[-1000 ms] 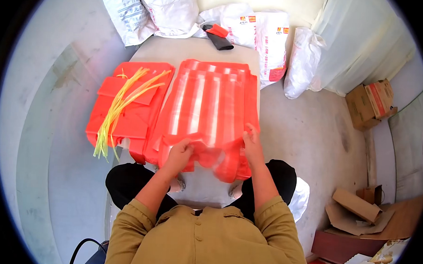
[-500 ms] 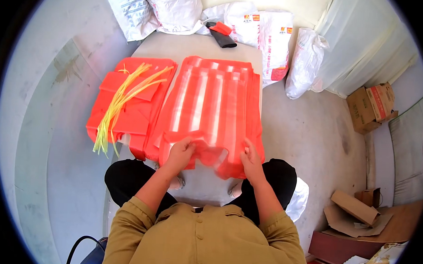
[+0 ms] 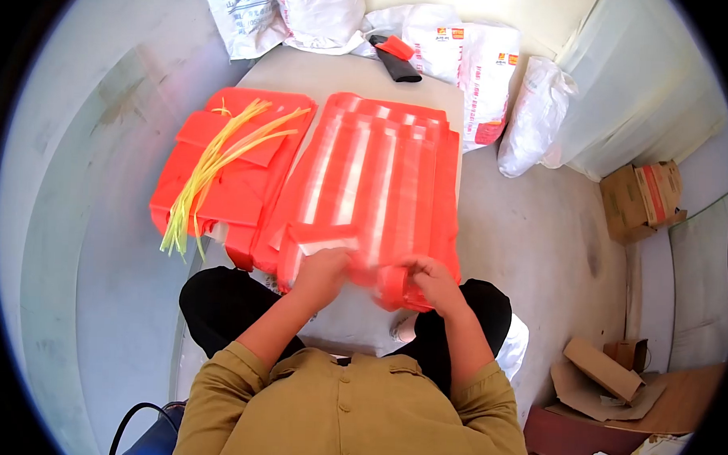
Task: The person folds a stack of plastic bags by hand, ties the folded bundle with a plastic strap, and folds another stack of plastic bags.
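Observation:
A stack of red plastic bags with pale stripes point(image 3: 370, 171) lies on the beige table point(image 3: 281, 74). At its near edge my left hand point(image 3: 324, 276) is closed on the red plastic, with a folded flap beside it. My right hand point(image 3: 430, 282) pinches another part of the near edge, where the plastic curls into a loop; the plastic between the hands is blurred. To the left sits a pile of folded red bags point(image 3: 221, 194), with a bundle of yellow-green strips point(image 3: 199, 182) across it.
White printed sacks point(image 3: 485, 79) stand behind the table, near a black and red item point(image 3: 398, 64). Cardboard boxes point(image 3: 641, 201) are at the right wall, and opened cardboard point(image 3: 607, 376) lies at lower right. A blue item with a black handle point(image 3: 152, 441) is at lower left.
My left hand has moved right along the near edge, closer to my right hand. The plastic there is now folded up and curled. The whole view has shifted slightly.

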Action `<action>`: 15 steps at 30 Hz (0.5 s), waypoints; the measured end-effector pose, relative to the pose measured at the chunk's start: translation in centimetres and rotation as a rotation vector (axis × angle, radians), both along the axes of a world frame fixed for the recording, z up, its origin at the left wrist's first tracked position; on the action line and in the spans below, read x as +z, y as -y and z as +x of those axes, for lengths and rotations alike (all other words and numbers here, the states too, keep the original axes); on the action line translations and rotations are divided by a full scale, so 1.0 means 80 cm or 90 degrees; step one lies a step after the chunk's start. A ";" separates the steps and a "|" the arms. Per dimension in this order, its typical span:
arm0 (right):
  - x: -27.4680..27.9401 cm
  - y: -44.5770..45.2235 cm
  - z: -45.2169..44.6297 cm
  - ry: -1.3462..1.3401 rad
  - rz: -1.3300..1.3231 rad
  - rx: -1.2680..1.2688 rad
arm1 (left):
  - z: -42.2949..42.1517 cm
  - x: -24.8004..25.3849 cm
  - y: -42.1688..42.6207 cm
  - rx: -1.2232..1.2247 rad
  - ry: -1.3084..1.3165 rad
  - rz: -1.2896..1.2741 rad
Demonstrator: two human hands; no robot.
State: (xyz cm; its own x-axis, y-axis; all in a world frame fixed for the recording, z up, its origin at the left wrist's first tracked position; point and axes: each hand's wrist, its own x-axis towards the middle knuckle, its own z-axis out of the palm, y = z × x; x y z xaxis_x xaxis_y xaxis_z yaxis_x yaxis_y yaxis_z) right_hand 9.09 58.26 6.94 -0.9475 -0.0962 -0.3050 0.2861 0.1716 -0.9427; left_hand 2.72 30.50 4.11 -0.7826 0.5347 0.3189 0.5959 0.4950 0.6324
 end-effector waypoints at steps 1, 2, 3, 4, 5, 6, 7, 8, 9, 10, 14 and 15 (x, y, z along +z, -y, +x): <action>-0.005 -0.002 -0.015 -0.007 0.014 0.018 | 0.000 0.002 0.000 -0.002 0.001 -0.021; -0.015 -0.003 -0.031 -0.015 0.029 0.035 | 0.000 0.006 0.000 -0.005 0.003 -0.042; -0.023 -0.005 -0.044 -0.021 0.043 0.053 | -0.001 0.007 0.000 -0.007 0.006 -0.063; -0.015 -0.002 -0.056 -0.003 0.056 0.060 | -0.001 0.004 0.001 -0.005 -0.013 -0.061; 0.000 0.004 -0.066 0.016 0.069 0.065 | -0.002 0.001 0.002 -0.003 -0.031 -0.060; 0.011 0.009 -0.073 0.035 0.082 0.070 | -0.003 -0.002 0.002 -0.002 -0.049 -0.058; 0.016 0.012 -0.080 0.028 0.106 0.079 | -0.003 -0.002 0.001 -0.003 -0.047 -0.056; 0.019 0.016 -0.086 0.020 0.130 0.088 | -0.004 -0.002 0.001 -0.003 -0.044 -0.054; 0.023 0.020 -0.090 0.013 0.154 0.097 | -0.004 -0.001 0.002 -0.004 -0.042 -0.052; 0.030 0.025 -0.094 0.028 0.135 0.094 | -0.004 -0.001 0.002 -0.002 -0.037 -0.056; 0.033 0.041 -0.104 0.041 0.105 0.102 | -0.003 -0.002 0.003 -0.004 -0.029 -0.090; 0.027 0.042 -0.107 0.031 0.108 0.110 | -0.003 -0.002 0.002 -0.006 -0.031 -0.103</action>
